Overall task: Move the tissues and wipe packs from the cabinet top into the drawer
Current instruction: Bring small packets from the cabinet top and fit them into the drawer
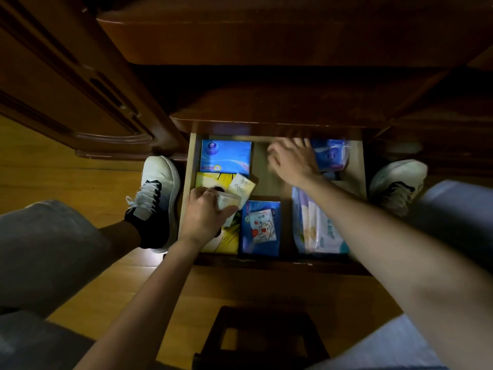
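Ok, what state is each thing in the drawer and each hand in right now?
drawer: pulled open
left hand: gripping a small pale pack over the yellow pack
right hand: open, fingers spread, beside the blue pouch
blue tissue pack: lying flat, back left
cat-print pack: flat, front centre
wipe packs: stacked, front right

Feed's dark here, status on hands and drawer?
Left hand gripping small white pack over yellow pack. Right hand open, blurred, beside blue pack. Drawer open, nothing blocking.

Arms: bare, no sleeves visible
Left hand (204, 213): ring on one finger
Legs: grey trousers (48, 252)
Feet: white sneakers (157, 188), black panels, white laces
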Demonstrator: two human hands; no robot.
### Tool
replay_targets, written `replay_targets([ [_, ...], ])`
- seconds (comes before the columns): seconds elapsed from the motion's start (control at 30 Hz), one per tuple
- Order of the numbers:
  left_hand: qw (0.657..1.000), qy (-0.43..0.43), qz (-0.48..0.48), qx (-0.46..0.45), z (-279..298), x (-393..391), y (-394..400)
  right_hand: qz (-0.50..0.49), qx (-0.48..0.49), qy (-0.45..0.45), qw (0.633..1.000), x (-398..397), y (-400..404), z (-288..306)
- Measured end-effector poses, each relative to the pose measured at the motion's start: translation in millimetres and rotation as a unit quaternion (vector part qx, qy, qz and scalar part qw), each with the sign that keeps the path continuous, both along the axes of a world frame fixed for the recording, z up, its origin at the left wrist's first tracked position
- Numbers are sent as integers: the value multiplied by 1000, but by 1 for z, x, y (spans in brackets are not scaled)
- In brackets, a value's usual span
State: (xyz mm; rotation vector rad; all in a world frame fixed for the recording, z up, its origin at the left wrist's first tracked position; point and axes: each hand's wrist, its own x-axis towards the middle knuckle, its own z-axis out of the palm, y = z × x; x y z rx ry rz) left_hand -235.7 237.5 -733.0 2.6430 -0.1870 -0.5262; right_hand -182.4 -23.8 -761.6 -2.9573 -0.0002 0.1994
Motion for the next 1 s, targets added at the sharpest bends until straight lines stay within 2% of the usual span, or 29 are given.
replay_targets([
  [0.03,1000,11,7,-6,0,0,2,-45,109,5,993,-5,12,10],
  [0.07,1000,19,16,-14,2,0,4,-88,218,46,971,-11,25,19],
  [0.13,999,26,25,-23,4,-1,5,-111,370,180,904,-27,52,31],
  [0.2,999,29,31,-22,5,-3,3,-107,418,224,874,-42,72,25],
  [0.3,996,48,66,-32,7,-7,4,-206,474,136,845,-46,72,15],
  [0.33,995,54,78,-43,6,-8,5,-241,473,103,841,-44,63,15],
  [0.4,993,53,90,-59,7,-11,8,-277,422,63,861,-40,36,12],
  [0.47,992,51,91,-65,6,-13,9,-272,348,77,894,-39,13,4],
  [0.53,992,57,89,-72,7,-14,9,-251,321,89,909,-40,6,-6],
  [0.67,993,41,79,-78,5,-15,10,-235,360,180,885,-31,18,-24],
  [0.73,994,26,70,-73,5,-16,10,-217,329,215,894,-27,31,-35],
  [0.87,995,12,70,-67,4,-15,11,-229,205,157,939,-22,55,-44],
  [1.0,995,4,73,-66,0,-11,11,-173,126,177,961,-13,54,-41],
])
